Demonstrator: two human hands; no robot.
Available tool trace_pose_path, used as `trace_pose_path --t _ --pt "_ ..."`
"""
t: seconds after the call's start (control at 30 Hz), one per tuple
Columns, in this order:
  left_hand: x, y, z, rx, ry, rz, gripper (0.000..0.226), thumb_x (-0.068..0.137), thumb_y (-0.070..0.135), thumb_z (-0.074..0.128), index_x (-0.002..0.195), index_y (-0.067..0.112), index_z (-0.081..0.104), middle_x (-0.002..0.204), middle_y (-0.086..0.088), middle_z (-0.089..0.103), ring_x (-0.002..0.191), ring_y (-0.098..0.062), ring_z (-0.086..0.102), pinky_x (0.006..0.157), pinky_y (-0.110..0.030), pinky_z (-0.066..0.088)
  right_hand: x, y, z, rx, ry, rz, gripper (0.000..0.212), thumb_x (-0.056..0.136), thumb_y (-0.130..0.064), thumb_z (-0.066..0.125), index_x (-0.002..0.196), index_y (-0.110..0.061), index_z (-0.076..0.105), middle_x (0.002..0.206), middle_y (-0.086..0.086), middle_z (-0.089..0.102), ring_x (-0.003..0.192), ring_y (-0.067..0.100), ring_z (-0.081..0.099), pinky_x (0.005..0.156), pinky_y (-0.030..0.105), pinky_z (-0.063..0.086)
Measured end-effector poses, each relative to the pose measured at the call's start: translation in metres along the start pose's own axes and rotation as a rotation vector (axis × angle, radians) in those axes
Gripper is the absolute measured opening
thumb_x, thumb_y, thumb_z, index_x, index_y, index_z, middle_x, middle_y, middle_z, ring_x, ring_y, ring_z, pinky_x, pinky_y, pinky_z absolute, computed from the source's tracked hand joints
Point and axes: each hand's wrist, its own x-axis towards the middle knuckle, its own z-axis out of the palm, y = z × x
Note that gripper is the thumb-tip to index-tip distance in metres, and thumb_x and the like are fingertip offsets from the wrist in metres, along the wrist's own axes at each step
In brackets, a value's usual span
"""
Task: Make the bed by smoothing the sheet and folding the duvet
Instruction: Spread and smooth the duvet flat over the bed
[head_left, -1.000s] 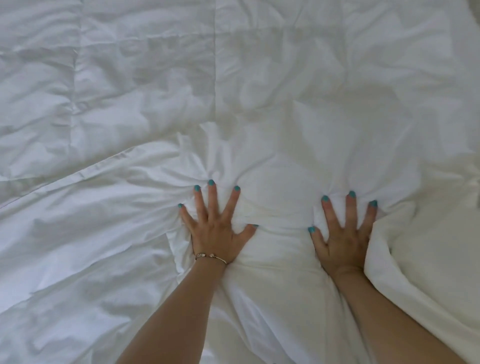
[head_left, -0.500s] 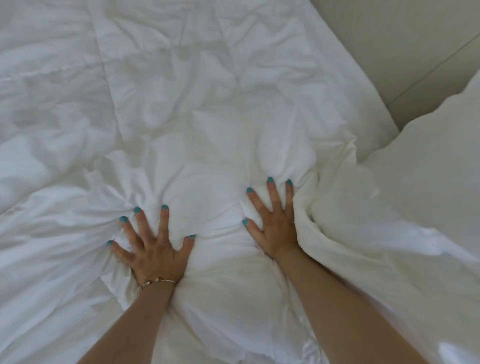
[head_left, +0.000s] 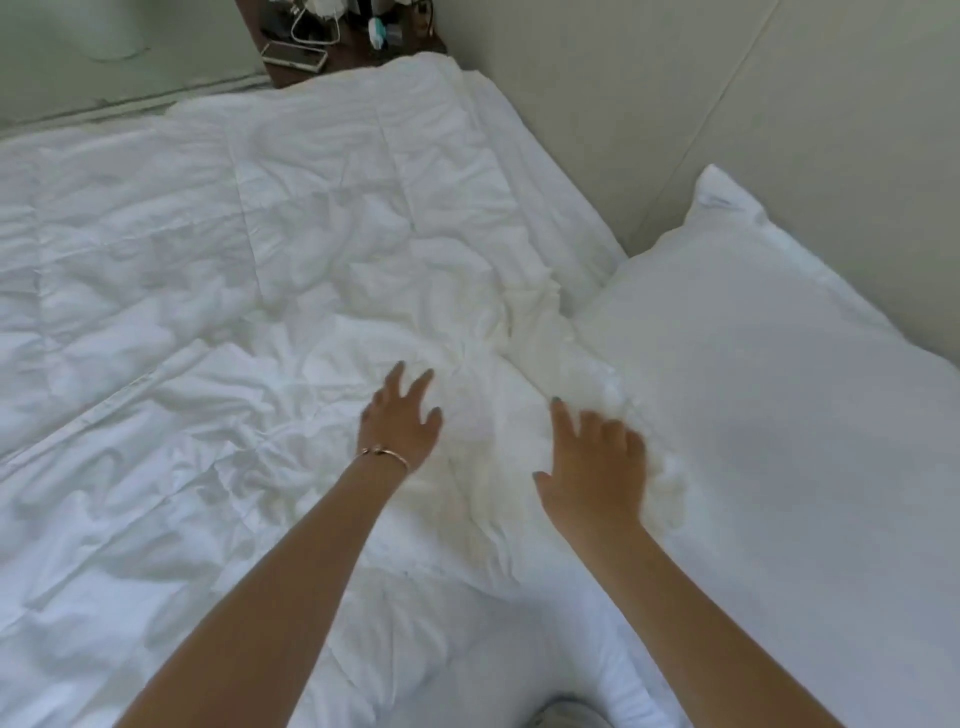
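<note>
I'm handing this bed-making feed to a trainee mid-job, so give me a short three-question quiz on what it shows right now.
1. True or false: the left hand grips a bunched fold of the white quilted duvet.
2. Which wrist wears the thin metal bracelet? A) left B) right C) neither
3. Fill in: the plump white pillow lies to the ___ of the right hand.

Key:
1. False: its fingers are spread and straight over the crumpled fabric.
2. A
3. right
</note>
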Motion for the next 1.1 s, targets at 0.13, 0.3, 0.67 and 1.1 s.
trace_pose_path --t 0.13,0.3,0.67,1.1 --pt "-0.028 0.079 0.005 -0.202 -0.141 0.136 0.054 0.098 0.045 0.041 0.149 0.036 0.024 0.159 0.000 0.011 0.141 -0.026 0.025 0.111 -0.047 0.031 -0.028 0.053 -0.011 0.114 -0.107 0.060 0.054 0.086 -0.060 0.054 0.116 -0.016 0.048 0.095 -0.001 0.064 0.089 0.022 0.062 0.084 0.033 0.038" --pt "-0.064 0.126 0.003 -0.350 -0.120 0.165 0.050 0.101 0.045 0.035 0.149 0.045 0.019 0.159 0.001 0.008 0.142 -0.030 0.017 0.112 -0.051 0.026 -0.052 0.117 -0.040 0.200 -0.090 0.006 0.035 0.098 -0.048 0.044 0.114 -0.021 0.060 0.106 0.003 0.066 0.099 0.027 0.058 0.079 0.031 0.040" --pt "-0.054 0.177 0.026 -0.079 -0.279 0.349 0.056 0.100 0.051 0.025 0.147 0.051 -0.007 0.159 0.008 -0.021 0.145 -0.019 -0.021 0.114 -0.062 0.000 -0.090 0.214 -0.048 -0.071 -0.104 0.251 0.046 0.094 -0.062 0.030 0.111 -0.033 0.062 0.103 -0.010 0.066 0.104 0.015 0.059 0.100 0.035 0.028" --pt "0.018 0.172 0.023 -0.298 -0.134 0.178 0.057 0.098 0.052 0.034 0.150 0.039 0.014 0.142 0.005 0.025 0.133 -0.021 0.027 0.101 -0.044 0.040 0.005 0.150 -0.016 0.263 0.082 0.195 0.041 0.088 -0.066 0.044 0.103 -0.028 0.051 0.102 -0.006 0.050 0.094 0.017 0.058 0.069 0.028 0.041"
